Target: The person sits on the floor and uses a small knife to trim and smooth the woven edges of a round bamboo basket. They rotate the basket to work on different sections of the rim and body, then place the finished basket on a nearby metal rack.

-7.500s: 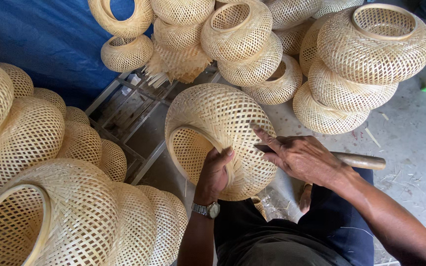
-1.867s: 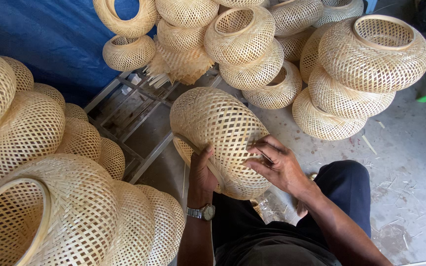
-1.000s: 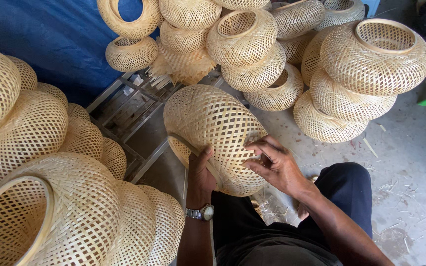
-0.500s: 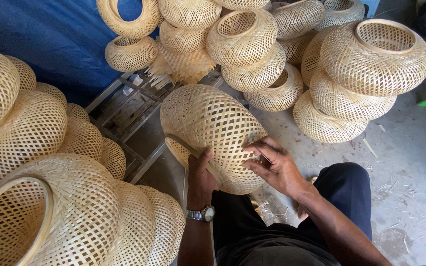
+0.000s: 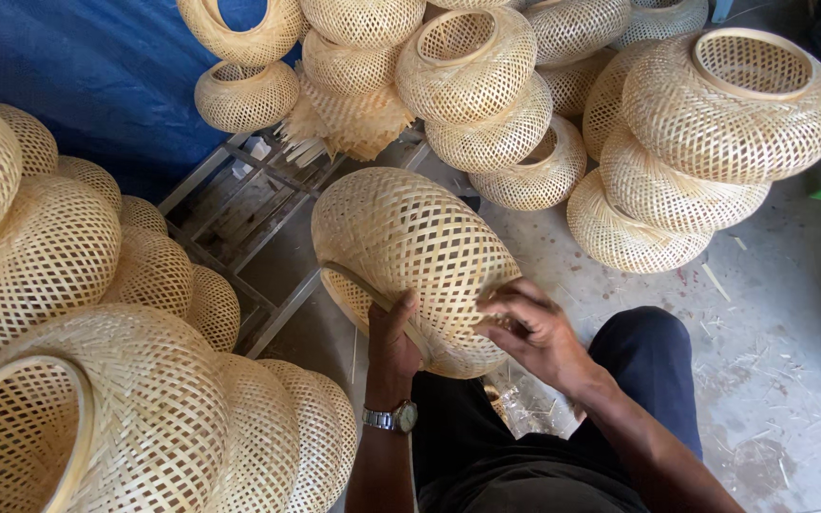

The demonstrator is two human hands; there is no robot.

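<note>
- Support is given by the left hand (image 5: 393, 334), which is clamped on the lower rim of the pale, barrel-shaped woven bamboo lampshade (image 5: 410, 256); the thumb lies over the flat rim strip and the fingers are hidden inside the opening.
- Fine work is done by the right hand (image 5: 532, 328), whose curled fingertips are pinched against the weave at the shade's lower right side; whether a loose strip is gripped there cannot be told.
- The shade is held off the floor, above the knees, tilted with its open mouth towards the lower left.
- For a clean result, the rim is best kept firmly braced so that the shell does not turn while the weave is pressed; light pressure is judged advisable, since the open lattice is likely to flex or dent.
- A metal wristwatch (image 5: 391, 417) is worn on the left wrist, clear of the weave.
- The grey concrete floor (image 5: 791, 351) is scattered with bamboo slivers and dust.
- Stacks of finished woven bamboo shades (image 5: 715, 142) stand at the upper right, with more (image 5: 59, 285) piled at the left.
- A grey metal frame (image 5: 239, 218) lies on the floor before a blue tarpaulin (image 5: 78, 76).
</note>
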